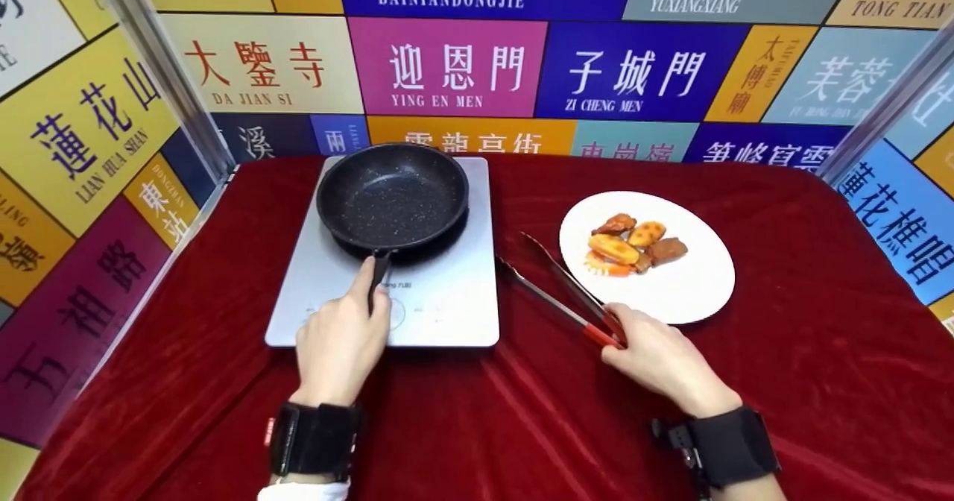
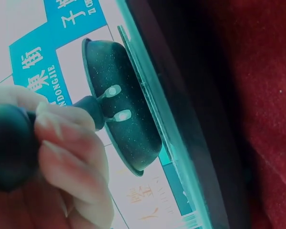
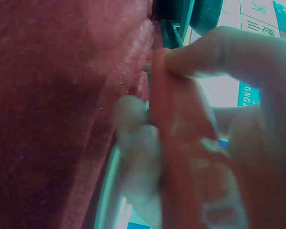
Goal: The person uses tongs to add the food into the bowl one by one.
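Right hand [image 1: 663, 357]: your grip holds the tongs [image 1: 564, 308], their arms spread.
Left hand [image 1: 343, 344]: your fingers hold the pan handle [image 1: 379, 271].
Food [image 1: 613, 249]: on the plate [image 1: 693, 292] — ahead of your right hand, the nearer, and right of the tong tips [image 1: 524, 235].
Tongs' axis: forward-left, toward the cooktop [image 1: 455, 311].
Count: one pan [image 1: 391, 197], cooktop, plate, tongs; about six food pieces.

Black wrist straps [image 1: 734, 446] are worn with a white left sleeve [image 1: 304, 491].

The left hand [image 2: 81, 167] grips a pan [image 2: 129, 101] by its handle [image 2: 89, 109].
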A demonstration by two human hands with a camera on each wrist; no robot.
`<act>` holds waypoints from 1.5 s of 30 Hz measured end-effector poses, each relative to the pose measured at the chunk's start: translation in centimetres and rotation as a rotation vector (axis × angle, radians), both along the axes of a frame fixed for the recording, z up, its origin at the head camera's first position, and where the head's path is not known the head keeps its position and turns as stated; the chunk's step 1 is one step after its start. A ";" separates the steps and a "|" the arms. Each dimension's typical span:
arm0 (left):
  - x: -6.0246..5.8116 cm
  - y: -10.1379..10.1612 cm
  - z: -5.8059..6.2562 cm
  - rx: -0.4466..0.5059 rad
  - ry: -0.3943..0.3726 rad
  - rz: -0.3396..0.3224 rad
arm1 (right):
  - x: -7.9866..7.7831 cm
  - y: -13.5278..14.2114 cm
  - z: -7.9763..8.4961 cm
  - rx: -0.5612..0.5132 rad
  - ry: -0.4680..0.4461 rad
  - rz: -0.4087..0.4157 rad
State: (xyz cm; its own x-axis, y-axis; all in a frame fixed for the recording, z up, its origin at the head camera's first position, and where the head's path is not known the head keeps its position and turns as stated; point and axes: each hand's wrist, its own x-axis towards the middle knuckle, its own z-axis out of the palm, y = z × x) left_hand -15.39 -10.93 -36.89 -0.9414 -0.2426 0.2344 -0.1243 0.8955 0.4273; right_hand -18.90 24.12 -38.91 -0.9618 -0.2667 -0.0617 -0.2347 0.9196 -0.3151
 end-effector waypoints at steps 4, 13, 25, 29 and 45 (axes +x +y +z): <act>0.1 0.0 -0.1 0.010 0.004 0.004 | 0.0 0.1 -0.4 0.006 -0.011 -0.005; 0.3 0.5 -0.5 -0.030 0.089 0.042 | 0.1 0.9 -0.4 0.009 0.120 0.024; 0.7 0.4 -1.0 0.033 0.093 0.078 | 1.1 2.7 1.3 -0.077 0.195 0.002; 0.6 0.3 -0.9 0.125 0.090 0.092 | 1.6 3.5 0.8 -0.122 0.224 -0.020; 2.4 -0.5 -3.3 0.948 0.098 -0.135 | 3.1 5.9 -0.9 -0.197 0.123 -0.164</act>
